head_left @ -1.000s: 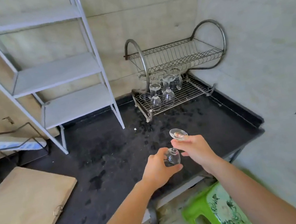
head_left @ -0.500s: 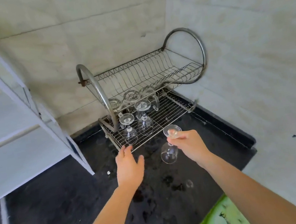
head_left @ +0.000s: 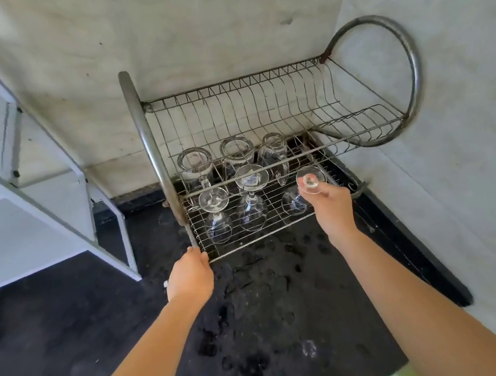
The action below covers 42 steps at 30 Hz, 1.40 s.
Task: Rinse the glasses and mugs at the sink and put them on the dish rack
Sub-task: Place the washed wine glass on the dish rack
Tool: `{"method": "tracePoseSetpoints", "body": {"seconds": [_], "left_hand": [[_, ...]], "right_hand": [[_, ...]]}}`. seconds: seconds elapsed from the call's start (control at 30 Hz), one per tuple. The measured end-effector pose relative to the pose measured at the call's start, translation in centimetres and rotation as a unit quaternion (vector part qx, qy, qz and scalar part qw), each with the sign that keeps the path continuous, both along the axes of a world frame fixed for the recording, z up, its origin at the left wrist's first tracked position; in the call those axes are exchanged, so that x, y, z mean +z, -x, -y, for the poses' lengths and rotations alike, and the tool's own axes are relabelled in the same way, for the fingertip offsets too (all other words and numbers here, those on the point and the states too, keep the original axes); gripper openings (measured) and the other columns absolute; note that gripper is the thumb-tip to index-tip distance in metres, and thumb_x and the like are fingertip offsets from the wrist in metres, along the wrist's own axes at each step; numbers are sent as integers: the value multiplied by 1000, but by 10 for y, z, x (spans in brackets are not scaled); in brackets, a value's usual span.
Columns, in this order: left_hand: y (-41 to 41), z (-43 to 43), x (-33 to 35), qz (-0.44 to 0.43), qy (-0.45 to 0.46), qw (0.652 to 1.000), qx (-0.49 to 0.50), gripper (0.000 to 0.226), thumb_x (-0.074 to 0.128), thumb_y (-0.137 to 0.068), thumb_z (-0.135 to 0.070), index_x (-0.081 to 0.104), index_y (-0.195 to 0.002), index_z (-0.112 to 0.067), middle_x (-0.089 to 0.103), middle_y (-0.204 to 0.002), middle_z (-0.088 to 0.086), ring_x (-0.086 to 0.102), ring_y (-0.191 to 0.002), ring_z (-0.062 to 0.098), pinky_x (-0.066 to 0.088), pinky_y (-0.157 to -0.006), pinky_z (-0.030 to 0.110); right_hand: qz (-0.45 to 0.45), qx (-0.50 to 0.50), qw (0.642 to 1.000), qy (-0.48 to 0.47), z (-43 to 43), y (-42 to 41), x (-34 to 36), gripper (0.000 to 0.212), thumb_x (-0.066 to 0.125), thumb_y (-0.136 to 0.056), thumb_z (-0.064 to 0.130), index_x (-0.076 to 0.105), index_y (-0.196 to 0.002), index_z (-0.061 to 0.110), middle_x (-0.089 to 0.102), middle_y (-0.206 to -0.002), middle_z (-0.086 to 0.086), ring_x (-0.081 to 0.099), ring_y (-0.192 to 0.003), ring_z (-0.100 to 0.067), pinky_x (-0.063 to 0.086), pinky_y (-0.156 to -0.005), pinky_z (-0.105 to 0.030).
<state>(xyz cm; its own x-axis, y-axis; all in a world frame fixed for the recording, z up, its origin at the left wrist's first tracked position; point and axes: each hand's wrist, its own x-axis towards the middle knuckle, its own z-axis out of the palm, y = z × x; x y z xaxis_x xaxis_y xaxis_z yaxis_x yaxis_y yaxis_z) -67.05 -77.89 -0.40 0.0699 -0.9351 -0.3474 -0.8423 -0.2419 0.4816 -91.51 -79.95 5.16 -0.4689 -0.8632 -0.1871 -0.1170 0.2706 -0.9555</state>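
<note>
Wet black surface (head_left: 259, 315) below pale walls, inverted stemmed glass (head_left: 300, 194) held by right hand (head_left: 333, 210) over dish rack (head_left: 276, 212), rack corner touched by left hand (head_left: 190, 277), grip unclear.

Clear glossy glass stemware (head_left: 251, 200) is gleaming on the dull, tarnished metal wire rack (head_left: 261, 111) above a wet, speckled black stone counter (head_left: 272, 296)

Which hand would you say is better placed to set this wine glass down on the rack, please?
The right hand: it already holds the wine glass upside down by its foot, bowl at an open spot on the rack beside two others. The left hand rests at the rack's front corner, seemingly steadying it.
</note>
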Motion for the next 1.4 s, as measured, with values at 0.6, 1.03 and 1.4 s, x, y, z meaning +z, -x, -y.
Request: {"method": "tracePoseSetpoints", "body": {"seconds": [0.6, 1.03, 1.4], "left_hand": [[3, 3, 13, 28, -33, 999, -7, 20, 40, -99, -10, 55, -110, -5, 64, -106, 17, 59, -98, 36, 49, -78, 42], [-6, -10, 3, -73, -6, 997, 19, 43, 35, -103, -29, 40, -142, -12, 42, -148, 14, 45, -131, 33, 38, -107, 46], [-145, -148, 12, -71, 55, 981, 173, 40, 38, -101, -27, 45, -140, -19, 47, -144, -2, 46, -128, 19, 41, -105, 36]], "right_hand": [[-51, 81, 990, -106, 54, 4, -20, 21, 65, -88, 14, 71, -105, 3, 67, -114, -20, 60, -109, -34, 47, -92, -44], [-145, 30, 987, -66, 8, -21, -30, 24, 68, -85, 17, 67, -107, 9, 67, -102, -3, 62, -97, -16, 42, -82, -23], [-165, 358, 919, -19, -108, -214, -38, 5, 68, -86, 14, 68, -90, 12, 66, -83, 1, 60, -74, -7, 41, -65, -3]]}}
